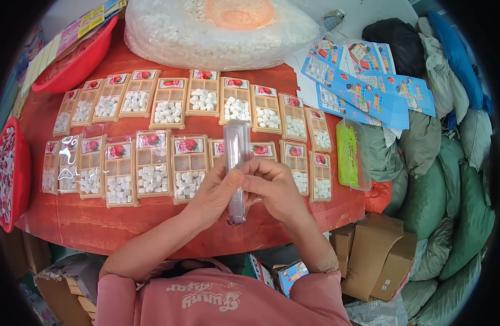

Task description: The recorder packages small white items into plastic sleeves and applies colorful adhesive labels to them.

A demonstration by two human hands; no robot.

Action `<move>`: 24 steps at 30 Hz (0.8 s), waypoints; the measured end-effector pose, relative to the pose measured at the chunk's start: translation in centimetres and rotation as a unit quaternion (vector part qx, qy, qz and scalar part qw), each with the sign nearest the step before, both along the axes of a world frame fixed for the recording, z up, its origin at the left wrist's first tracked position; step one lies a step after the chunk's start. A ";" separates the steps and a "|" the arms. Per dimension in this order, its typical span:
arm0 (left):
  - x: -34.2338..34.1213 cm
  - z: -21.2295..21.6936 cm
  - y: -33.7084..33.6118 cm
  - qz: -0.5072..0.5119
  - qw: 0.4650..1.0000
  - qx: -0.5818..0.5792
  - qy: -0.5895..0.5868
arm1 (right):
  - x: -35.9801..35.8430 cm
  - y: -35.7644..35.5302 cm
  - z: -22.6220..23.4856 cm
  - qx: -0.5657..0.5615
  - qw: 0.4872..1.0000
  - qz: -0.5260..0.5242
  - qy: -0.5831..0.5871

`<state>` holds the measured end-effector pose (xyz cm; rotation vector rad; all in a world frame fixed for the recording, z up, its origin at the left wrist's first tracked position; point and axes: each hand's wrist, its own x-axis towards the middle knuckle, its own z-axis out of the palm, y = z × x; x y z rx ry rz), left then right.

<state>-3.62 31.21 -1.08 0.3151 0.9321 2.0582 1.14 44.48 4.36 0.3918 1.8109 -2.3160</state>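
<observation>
Presently, the left hand (214, 187) and the right hand (274, 186) both pinch the long stack of clear plastic covers (237, 142), which lies between their fingers, the left thumb pressed on it. To both sides of the fingers and beyond them, beige compartment trays (189, 162) with white small pieces stand on the red table (97, 220).
</observation>
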 end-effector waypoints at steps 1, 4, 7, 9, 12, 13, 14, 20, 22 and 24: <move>0.0 0.2 0.2 0.004 1.000 -0.001 0.000 | -0.1 -0.4 0.2 0.070 0.997 -0.024 0.031; -0.3 1.3 0.6 0.089 0.992 -0.045 0.077 | -0.3 -0.1 -0.2 0.124 0.990 -0.023 0.057; -1.1 0.6 0.6 0.132 0.988 -0.079 0.017 | -2.2 2.9 0.2 0.064 0.992 -0.095 0.049; -1.7 1.4 -0.3 0.145 0.987 -0.073 0.011 | -4.2 7.2 -0.9 -0.001 0.992 -0.094 0.081; -1.9 0.9 -1.3 0.128 0.990 -0.066 -0.003 | -7.4 12.3 -3.2 -0.026 0.994 -0.049 0.089; -1.9 1.1 -1.3 0.116 0.992 -0.052 -0.005 | -7.9 13.4 -3.6 -0.004 0.995 -0.079 0.066; -1.9 1.0 -1.5 0.119 0.991 -0.053 -0.004 | -8.8 14.0 -4.0 0.015 0.994 -0.103 0.043; -2.0 0.4 -2.1 0.087 0.994 -0.057 -0.035 | -11.4 16.2 -5.6 0.099 0.989 -0.066 -0.084; -2.0 0.4 -2.2 0.084 0.994 -0.053 -0.046 | -12.0 16.5 -5.8 0.162 0.979 -0.045 -0.118; -1.9 0.3 -2.2 0.080 0.994 -0.048 -0.048 | -12.0 16.6 -5.4 0.352 0.924 -0.037 -0.142</move>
